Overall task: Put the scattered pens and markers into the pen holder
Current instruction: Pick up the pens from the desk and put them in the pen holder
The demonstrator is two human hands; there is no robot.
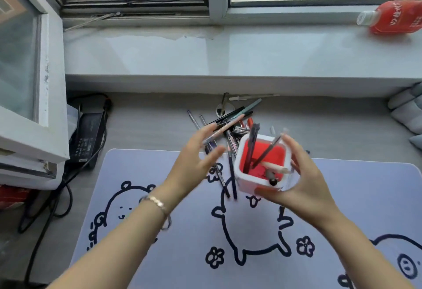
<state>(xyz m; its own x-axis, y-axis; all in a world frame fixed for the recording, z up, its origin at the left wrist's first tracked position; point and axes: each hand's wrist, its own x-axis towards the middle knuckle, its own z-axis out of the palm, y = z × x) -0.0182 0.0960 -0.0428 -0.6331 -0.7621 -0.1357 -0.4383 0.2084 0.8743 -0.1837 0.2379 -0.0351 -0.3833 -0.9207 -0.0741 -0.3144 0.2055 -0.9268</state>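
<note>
A white square pen holder with a red inside is lifted above the desk mat, tilted toward me, with my right hand wrapped around its right side. Several pens stand or lie inside it, among them a dark pen and a pale one. My left hand hovers just left of the holder, blurred, fingers spread, with a pink pen running between index finger and thumb. Behind the holder, a heap of scattered pens and markers lies on the grey desk.
A lilac desk mat with cartoon pig drawings covers the near desk. A black power adapter and cables lie at the left under an open window frame. A red bottle lies on the windowsill. Grey cushions sit at the right.
</note>
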